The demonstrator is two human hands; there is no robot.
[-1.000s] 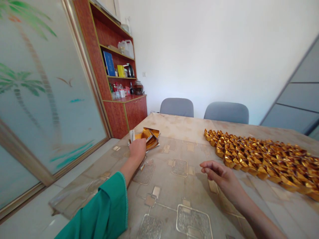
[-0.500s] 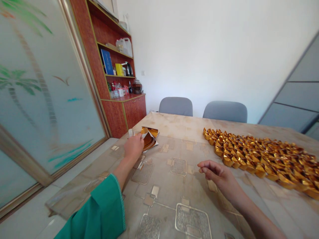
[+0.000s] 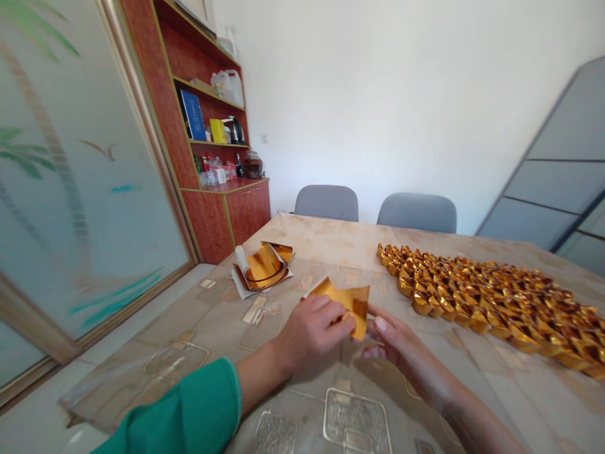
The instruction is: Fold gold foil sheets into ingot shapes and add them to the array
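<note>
Sheet: the gold foil sheet (image 3: 350,304) is in the air above the table, between both hands, and it is bent, not flat — one corner points up to the left.

Left hand: the left hand (image 3: 309,334) is closed around the sheet's lower left part, with fingers pressing on the foil from the near side.

Right hand: the right hand (image 3: 394,343) pinches the sheet's right edge, the thumb on top and the other fingers partly hidden under it.

Good hold: a light, even pinch from both sides should keep the thin foil steady and not crush it, and a crease comes cleaner when the edges stay lined up.

Nearby foil: a curled stack of gold foil (image 3: 265,266) lies on a white paper (image 3: 241,284) at the left of the hands.

Right side: rows of folded gold ingots (image 3: 486,302) cover the table's right part — many, packed close together.

Table: the patterned table cover (image 3: 212,315) is under everything, with a small paper strip (image 3: 254,309) on it.

Behind: two grey chairs (image 3: 326,203) stand at the far edge, and a red wooden cabinet (image 3: 222,214) stands at the left.
</note>
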